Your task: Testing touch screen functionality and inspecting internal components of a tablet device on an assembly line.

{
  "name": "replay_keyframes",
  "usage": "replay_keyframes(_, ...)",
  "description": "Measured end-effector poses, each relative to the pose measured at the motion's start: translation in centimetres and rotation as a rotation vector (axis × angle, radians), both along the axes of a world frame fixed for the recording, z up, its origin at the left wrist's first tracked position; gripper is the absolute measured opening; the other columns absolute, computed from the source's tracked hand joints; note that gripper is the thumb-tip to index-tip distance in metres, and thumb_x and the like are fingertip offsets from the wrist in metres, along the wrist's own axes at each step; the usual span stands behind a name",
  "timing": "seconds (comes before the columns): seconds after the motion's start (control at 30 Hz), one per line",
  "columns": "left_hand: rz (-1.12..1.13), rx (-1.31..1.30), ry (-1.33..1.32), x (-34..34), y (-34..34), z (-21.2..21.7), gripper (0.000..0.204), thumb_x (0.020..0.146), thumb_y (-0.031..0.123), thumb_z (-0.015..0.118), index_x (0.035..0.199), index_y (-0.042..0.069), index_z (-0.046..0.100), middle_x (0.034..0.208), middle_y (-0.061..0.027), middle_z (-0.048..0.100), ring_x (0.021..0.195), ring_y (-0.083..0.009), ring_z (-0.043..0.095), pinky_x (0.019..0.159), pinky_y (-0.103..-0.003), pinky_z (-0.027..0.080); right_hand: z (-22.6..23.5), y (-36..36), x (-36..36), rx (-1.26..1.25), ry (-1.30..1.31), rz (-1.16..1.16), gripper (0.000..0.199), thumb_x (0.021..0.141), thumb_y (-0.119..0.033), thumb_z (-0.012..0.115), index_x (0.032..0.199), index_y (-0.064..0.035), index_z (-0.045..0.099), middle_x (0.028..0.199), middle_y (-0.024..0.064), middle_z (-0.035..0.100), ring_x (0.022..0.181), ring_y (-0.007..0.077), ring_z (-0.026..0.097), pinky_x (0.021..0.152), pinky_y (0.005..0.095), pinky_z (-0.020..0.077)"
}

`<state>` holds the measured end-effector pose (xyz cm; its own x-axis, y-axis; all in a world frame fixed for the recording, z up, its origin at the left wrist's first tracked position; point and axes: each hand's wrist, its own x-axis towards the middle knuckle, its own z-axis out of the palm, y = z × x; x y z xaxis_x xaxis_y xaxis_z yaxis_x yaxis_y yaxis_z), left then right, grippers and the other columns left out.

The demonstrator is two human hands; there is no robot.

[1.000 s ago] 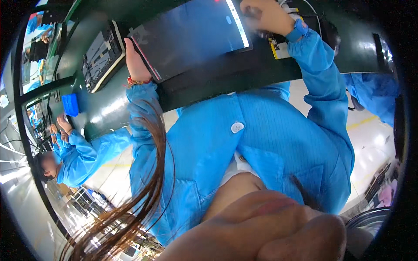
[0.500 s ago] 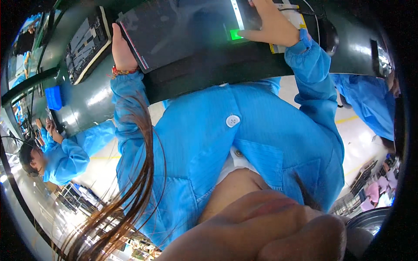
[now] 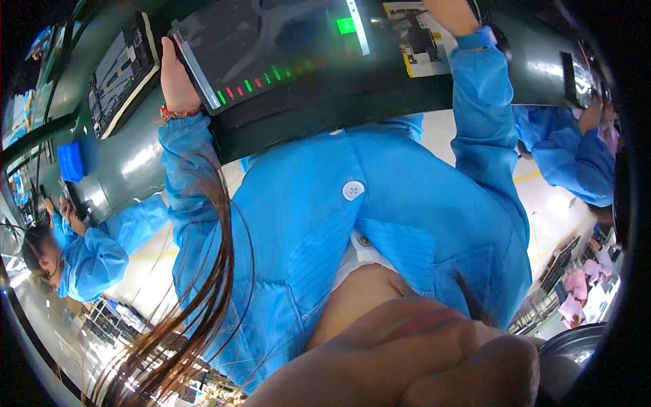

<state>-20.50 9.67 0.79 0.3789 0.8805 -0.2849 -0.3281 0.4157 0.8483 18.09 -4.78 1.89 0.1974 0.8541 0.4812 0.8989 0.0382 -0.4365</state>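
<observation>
A dark flat display panel (image 3: 271,57) lies before me on the dark green bench, cut off by the upper edge of the view. It shows a green rectangle, a white strip and a row of small green and red marks along its near side. My left hand (image 3: 180,80) is at the panel's left edge, thumb up along the rim, its other fingers hidden behind the panel. My right hand (image 3: 453,15) is off the panel, over a white board (image 3: 426,42) with yellow edges and a dark piece on it. The fingers of that hand are out of view.
To the left lies a dark device tray (image 3: 125,74) with a pale rim, and a blue box (image 3: 70,161) stands beyond it. A person in blue (image 3: 91,261) works at the far left, another (image 3: 573,159) at the right. A dark object (image 3: 580,80) stands on the bench's right.
My right hand has moved right and up, off the panel to the white board. Green and red marks have appeared on the panel. My left hand stays at its edge.
</observation>
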Motion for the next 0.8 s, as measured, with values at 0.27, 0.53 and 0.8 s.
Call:
replay_keyframes(0.27,0.029,-0.035,0.069,0.5,0.0,0.1,0.049,0.098,0.044,0.038,0.121,0.004,0.054,0.116,-0.0115,0.061,0.104,-0.0263,0.059,0.092,-0.037,0.046,2.6,-4.6,3.1,-0.57,0.294,-0.038,0.018,0.081,-0.013,0.065,0.091,0.0007,0.065,0.079,0.0108,0.064,0.058,0.0138,0.061,0.046,0.0261,0.0488)
replay_keyframes(0.53,-0.017,-0.027,0.002,0.0,0.0,0.5,0.047,0.099,0.039,0.036,0.124,0.002,0.052,0.121,-0.013,0.058,0.106,-0.0281,0.058,0.092,-0.038,0.046,1.5,-3.5,2.9,-0.426,0.213,0.049,0.021,0.082,-0.017,0.063,0.092,0.0019,0.065,0.082,0.0106,0.058,0.056,0.0179,0.059,0.047,0.0268,0.0496)
replay_keyframes(0.8,0.04,-0.034,0.06,0.3,-0.3,0.6,0.045,0.099,0.038,0.038,0.124,0.003,0.052,0.12,-0.0121,0.059,0.105,-0.0273,0.059,0.091,-0.038,0.047,3.5,-2.1,1.6,-0.669,0.266,-0.098,0.019,0.076,-0.018,0.068,0.085,-0.0009,0.07,0.078,0.0135,0.065,0.066,0.0227,0.065,0.055,0.0309,0.0508)
